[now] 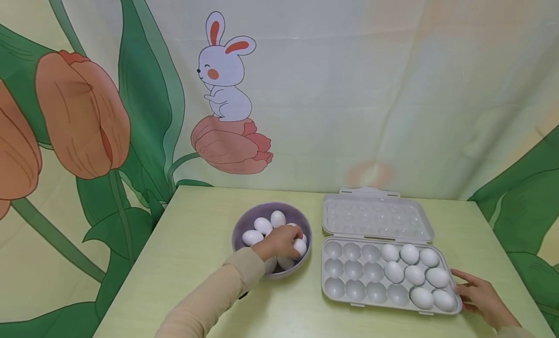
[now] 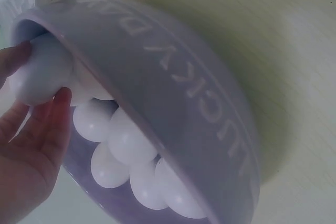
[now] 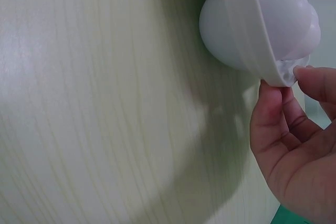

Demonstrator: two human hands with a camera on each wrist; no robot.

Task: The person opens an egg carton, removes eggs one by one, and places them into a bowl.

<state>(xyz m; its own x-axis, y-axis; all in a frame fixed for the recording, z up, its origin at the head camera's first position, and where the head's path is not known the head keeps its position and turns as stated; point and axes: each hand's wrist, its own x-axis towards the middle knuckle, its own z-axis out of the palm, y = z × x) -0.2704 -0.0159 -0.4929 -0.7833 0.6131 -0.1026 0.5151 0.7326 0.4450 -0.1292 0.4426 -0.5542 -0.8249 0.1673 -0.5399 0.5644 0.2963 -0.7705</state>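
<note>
Take the egg tray as the reference for all positions. It sits on the table with its lid laid open along its rear edge and the carrying handle outermost, presumably so that all hollows can be reached from above. Eight seated eggs occupy the tray's right portion: three in the rear row, three in the middle row, two in the front row. The hollows toward its left end show their rounded floors; this cupped form should prevent rolling. To the left of the tray, and apart from it, stands the purple bowl, containing several loose eggs; its raised wall, lettered on the outside, likely keeps them together. The left hand is left of the tray, within the bowl, with thumb and fingertips closed about one white egg. Contact on opposing sides of the smooth shell probably guards against slipping. The right hand is at the tray's right end, near the front corner. The right wrist view shows a narrow pinch on the rim, thumb above and fingers beneath, which probably steadies the tray. Behind the tray hangs a backdrop printed with a rabbit and tulips.
</note>
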